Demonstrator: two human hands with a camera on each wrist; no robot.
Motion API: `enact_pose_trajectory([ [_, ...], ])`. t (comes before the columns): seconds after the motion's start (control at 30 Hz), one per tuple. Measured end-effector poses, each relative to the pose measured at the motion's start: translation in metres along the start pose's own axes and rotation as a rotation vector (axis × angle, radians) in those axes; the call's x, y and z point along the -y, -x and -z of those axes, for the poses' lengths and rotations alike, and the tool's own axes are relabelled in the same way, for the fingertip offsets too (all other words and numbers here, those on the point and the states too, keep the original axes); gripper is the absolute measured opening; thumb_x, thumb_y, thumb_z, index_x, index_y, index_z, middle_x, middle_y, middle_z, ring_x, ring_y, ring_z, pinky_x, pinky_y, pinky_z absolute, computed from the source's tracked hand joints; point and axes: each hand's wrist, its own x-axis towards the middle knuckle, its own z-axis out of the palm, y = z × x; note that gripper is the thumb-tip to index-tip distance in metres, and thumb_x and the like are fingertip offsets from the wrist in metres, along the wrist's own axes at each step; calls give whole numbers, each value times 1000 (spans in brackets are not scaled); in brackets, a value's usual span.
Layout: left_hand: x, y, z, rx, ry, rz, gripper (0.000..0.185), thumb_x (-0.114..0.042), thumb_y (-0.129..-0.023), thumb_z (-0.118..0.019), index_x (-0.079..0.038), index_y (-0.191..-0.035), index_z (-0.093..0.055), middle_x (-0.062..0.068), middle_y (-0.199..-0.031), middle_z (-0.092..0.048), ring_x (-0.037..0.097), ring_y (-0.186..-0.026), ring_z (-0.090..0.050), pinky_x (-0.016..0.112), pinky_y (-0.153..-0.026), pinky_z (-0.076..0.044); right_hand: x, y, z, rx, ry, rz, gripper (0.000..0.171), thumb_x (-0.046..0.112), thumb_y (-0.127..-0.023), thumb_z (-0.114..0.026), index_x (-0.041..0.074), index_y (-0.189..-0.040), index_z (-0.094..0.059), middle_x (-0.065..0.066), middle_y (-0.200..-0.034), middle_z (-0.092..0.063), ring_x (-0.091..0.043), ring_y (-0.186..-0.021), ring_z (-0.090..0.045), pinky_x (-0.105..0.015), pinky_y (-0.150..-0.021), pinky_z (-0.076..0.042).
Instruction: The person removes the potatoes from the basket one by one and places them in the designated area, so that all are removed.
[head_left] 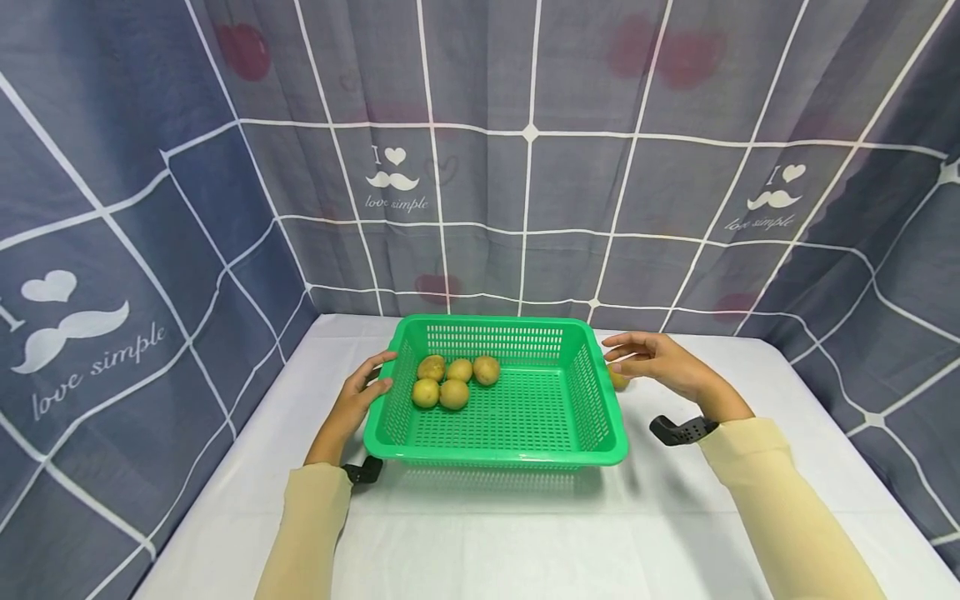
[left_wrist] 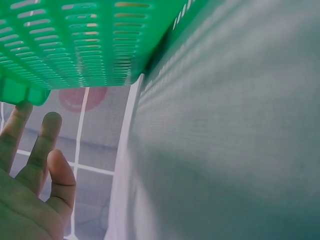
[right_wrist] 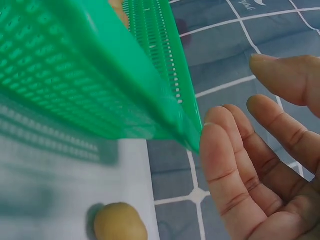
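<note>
A green plastic basket (head_left: 517,417) with slotted walls stands on the white table, several potatoes (head_left: 453,393) gathered in its left half. At its left rim is my left hand (head_left: 354,407), fingers spread. One fingertip meets the rim's underside in the left wrist view, and nothing is gripped. By the right rim hovers my right hand (head_left: 660,363), its fingers loosely bent and holding nothing. The right wrist view has its fingertips very close to the rim; whether they touch is hard to tell. Outside the basket on the right, one potato (right_wrist: 121,223) lies on the table, partly hidden below that hand in the head view.
A white cloth covers the table (head_left: 487,542). Grey-blue checked curtains (head_left: 480,183) hang behind it and along both sides. Each wrist wears a black strap (head_left: 682,430) below a cream sleeve.
</note>
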Motion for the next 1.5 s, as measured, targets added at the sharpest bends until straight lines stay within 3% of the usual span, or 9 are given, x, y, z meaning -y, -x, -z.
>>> enact_pose_trajectory([
  [0.17, -1, 1, 0, 1, -13, -8, 51, -10, -109, -53, 5, -157, -47, 25, -174, -29, 48, -153, -35, 25, -105, -44, 5, -6, -7, 17, -3, 15, 54, 4, -101, -69, -16, -148, -52, -32, -135, -66, -12, -109, -69, -32, -96, -56],
  [0.33, 0, 0, 0, -1, 3, 2, 52, -11, -109, -54, 3, -158, -47, 23, -173, -31, 46, -154, -35, 20, -102, -44, 11, -12, -13, 42, -21, 18, 54, 4, -101, -70, -16, -148, -51, -33, -135, -65, -13, -113, -69, -27, -96, -56],
  [0.57, -1, 0, 0, -1, 9, -3, 51, -11, -109, -53, 3, -158, -47, 23, -172, -33, 46, -154, -35, 19, -102, -44, 19, -20, -19, 82, -96, 14, 53, 1, -101, -68, -17, -148, -50, -33, -136, -64, -28, -113, -74, -34, -94, -61],
  [0.77, 0, 0, 1, 0, 3, -8, 52, -10, -109, -54, 3, -158, -47, 24, -172, -32, 47, -155, -32, 24, -105, -43, 19, -29, -24, 90, -110, 9, 53, 1, -102, -69, -16, -149, -50, -30, -136, -64, -20, -110, -73, -38, -96, -61],
  [0.9, 0, -1, 0, 1, -2, -6, 52, -10, -109, -54, 4, -159, -46, 24, -172, -32, 48, -157, -29, 33, -110, -43, 20, -33, -28, 100, -111, 11, 54, 1, -102, -69, -15, -150, -49, -29, -137, -64, -18, -109, -73, -43, -100, -60],
  [1.03, 0, -1, 0, -1, -3, -8, 52, -10, -109, -53, 4, -158, -46, 25, -172, -33, 49, -157, -29, 49, -116, -41, 20, -38, -32, 109, -130, 10, 53, -1, -103, -67, -17, -149, -48, -18, -132, -68, -16, -108, -74, -38, -98, -60],
  [1.17, 1, -1, 0, 2, 14, -8, 52, -10, -109, -53, 4, -158, -46, 26, -172, -32, 50, -157, -27, 64, -120, -34, 20, -42, -36, 115, -154, 7, 51, -3, -104, -64, -19, -150, -47, -18, -131, -69, -15, -107, -74, -35, -97, -60],
  [1.37, 1, -1, 0, 6, 22, -18, 53, -11, -107, -53, 4, -158, -47, 28, -171, -32, 53, -158, -24, 71, -123, -25, 21, -46, -42, 120, -157, 7, 52, -4, -103, -65, -18, -150, -47, -27, -137, -65, -14, -109, -73, -36, -99, -60],
  [1.5, 1, -1, 0, 7, 24, -23, 53, -11, -107, -53, 4, -158, -46, 29, -171, -32, 53, -159, -23, 72, -125, -22, 21, -50, -48, 124, -172, 4, 52, -2, -103, -67, -16, -150, -48, -18, -132, -69, -16, -109, -73, -31, -98, -59],
])
